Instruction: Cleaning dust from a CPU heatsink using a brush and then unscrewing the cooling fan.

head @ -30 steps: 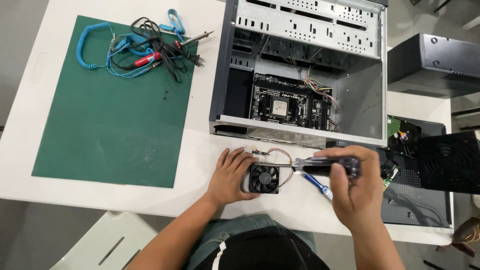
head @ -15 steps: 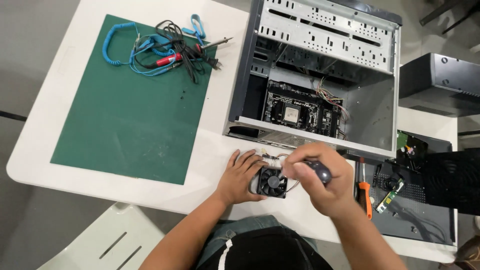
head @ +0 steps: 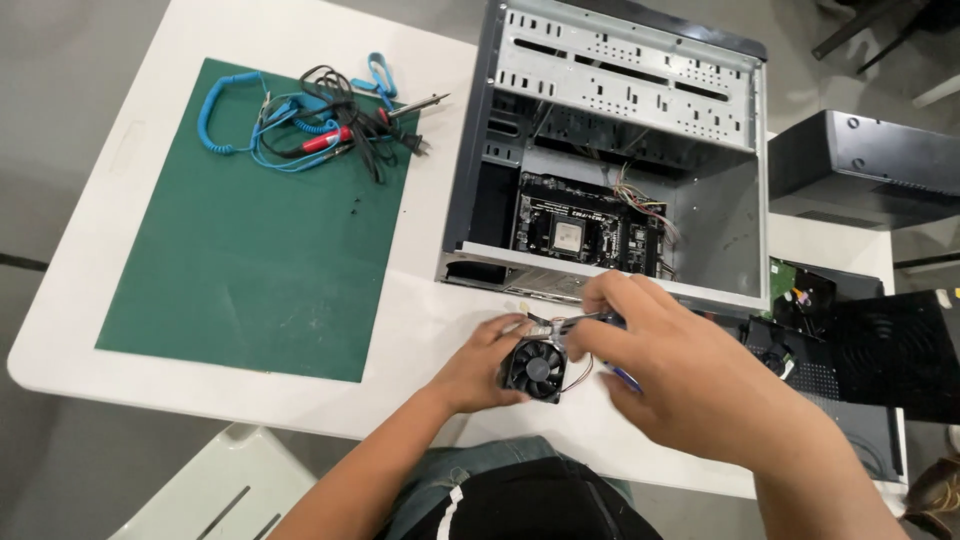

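A white table carries everything, and on it, well beyond the fingers, stands an open grey computer case with its side off and a dark circuit board lying inside. Far out past the left fingers lies a green cutting mat, and at its far edge sits a tangle of blue and black cables. Beyond the right wrist rest black panels and parts.

The right hand hovers over the table edge, its fingers curled and pressed together around a dark-handled tool whose metal tip points down at the fan. The left hand lies just beside it, fingers bent and pinching the side of a small black cooling fan, thumb underneath out of sight. The fan sits on the table directly under the right fingertips, touching the left fingers, with thin wires trailing from its near side.
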